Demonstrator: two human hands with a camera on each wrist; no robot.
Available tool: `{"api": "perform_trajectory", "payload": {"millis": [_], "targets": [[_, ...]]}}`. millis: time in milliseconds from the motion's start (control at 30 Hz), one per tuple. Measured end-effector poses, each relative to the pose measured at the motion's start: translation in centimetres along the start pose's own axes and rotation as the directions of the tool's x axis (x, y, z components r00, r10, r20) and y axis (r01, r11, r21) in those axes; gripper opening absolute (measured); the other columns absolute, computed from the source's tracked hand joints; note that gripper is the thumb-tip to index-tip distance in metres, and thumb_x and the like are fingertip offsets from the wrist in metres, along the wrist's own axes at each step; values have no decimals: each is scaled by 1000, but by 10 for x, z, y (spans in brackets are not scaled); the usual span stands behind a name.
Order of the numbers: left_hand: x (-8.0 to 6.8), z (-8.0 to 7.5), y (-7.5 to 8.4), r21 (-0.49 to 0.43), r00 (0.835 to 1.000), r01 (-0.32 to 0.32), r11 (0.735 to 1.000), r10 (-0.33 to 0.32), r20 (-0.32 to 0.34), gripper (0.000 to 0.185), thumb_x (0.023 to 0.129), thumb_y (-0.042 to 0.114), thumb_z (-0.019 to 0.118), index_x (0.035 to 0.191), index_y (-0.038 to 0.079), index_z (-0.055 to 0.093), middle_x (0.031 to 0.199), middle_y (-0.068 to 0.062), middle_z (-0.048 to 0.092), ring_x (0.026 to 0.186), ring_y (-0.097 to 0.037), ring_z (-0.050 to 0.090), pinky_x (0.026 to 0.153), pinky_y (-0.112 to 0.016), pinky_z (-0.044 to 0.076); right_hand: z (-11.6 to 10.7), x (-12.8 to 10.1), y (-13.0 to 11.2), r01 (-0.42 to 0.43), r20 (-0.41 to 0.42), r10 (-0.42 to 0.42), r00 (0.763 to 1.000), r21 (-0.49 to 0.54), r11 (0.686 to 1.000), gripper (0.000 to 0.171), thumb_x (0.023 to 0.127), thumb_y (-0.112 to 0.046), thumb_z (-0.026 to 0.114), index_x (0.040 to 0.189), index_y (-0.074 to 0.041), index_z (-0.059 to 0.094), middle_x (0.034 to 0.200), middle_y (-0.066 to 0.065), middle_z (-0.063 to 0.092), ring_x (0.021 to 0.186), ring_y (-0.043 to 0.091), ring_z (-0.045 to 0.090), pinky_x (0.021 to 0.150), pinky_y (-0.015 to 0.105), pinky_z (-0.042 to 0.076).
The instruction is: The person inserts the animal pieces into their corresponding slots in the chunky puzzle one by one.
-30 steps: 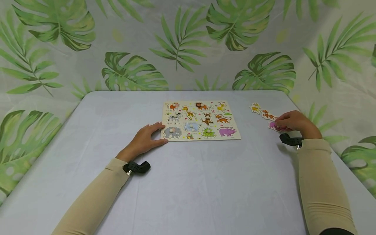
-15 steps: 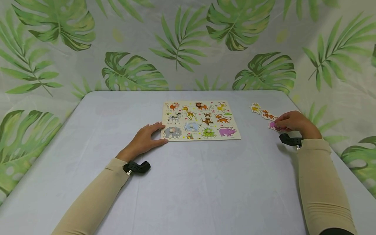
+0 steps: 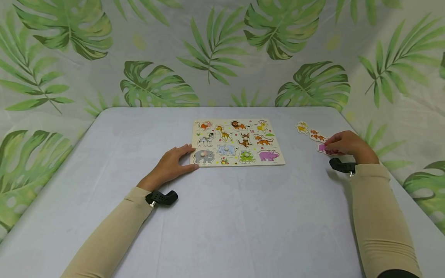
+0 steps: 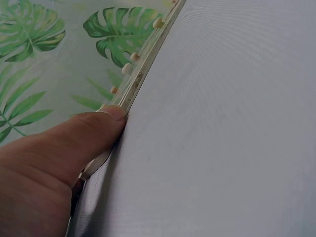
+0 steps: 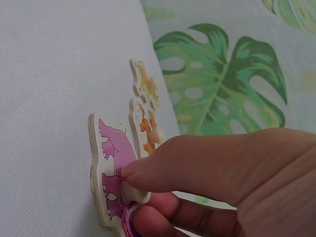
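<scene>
A wooden animal puzzle board [image 3: 274, 161] lies flat in the middle of the table, with several animal pieces set in it. My left hand [image 3: 190, 157] rests at its left edge with straight fingers. In the left wrist view the thumb [image 4: 79, 138] presses against the board's edge [image 4: 140, 74]. To the right of the board, my right hand [image 3: 330, 148] pinches the knob of a purple hippo piece [image 3: 322, 148], which lies on the table. The right wrist view shows the thumb and a finger [image 5: 163, 168] curled on that purple hippo piece [image 5: 109, 153].
Two more loose pieces lie in a row beyond the hippo: an orange tiger [image 3: 318, 136] and a yellow animal [image 3: 302, 127]. The grey table [image 3: 222, 216] ends near the right hand. Leaf-print cloth hangs behind and at both sides.
</scene>
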State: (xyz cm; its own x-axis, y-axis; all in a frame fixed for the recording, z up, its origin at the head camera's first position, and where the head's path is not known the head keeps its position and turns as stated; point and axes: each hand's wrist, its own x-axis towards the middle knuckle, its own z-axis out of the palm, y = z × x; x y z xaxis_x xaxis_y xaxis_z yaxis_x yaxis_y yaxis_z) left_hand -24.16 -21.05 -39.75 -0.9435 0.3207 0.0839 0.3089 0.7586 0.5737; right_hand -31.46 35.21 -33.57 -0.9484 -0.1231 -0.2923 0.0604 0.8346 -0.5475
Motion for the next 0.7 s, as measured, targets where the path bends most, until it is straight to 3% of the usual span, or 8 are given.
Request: {"api": "perform_trajectory", "payload": {"millis": [400, 700], "targets": [[0, 0, 0, 4, 1000, -13, 1000, 13, -7, 66, 85, 44, 72, 139, 11, 52, 150, -10, 41, 140, -27, 34, 119, -45, 17, -2, 1, 0, 0, -37, -1, 999, -42, 999, 36, 89, -20, 66, 107, 11, 63, 77, 4, 64, 72, 20, 55, 59, 31, 50], [0, 1, -1, -1, 1000, -11, 1000, 11, -6, 66, 85, 45, 72, 139, 12, 52, 150, -10, 41, 140, -27, 33, 119, -45, 17, -3, 1, -7, 8, -42, -9, 999, -18, 1000, 36, 89, -19, 67, 107, 11, 63, 75, 2, 66, 69, 16, 59, 60, 32, 53]]}}
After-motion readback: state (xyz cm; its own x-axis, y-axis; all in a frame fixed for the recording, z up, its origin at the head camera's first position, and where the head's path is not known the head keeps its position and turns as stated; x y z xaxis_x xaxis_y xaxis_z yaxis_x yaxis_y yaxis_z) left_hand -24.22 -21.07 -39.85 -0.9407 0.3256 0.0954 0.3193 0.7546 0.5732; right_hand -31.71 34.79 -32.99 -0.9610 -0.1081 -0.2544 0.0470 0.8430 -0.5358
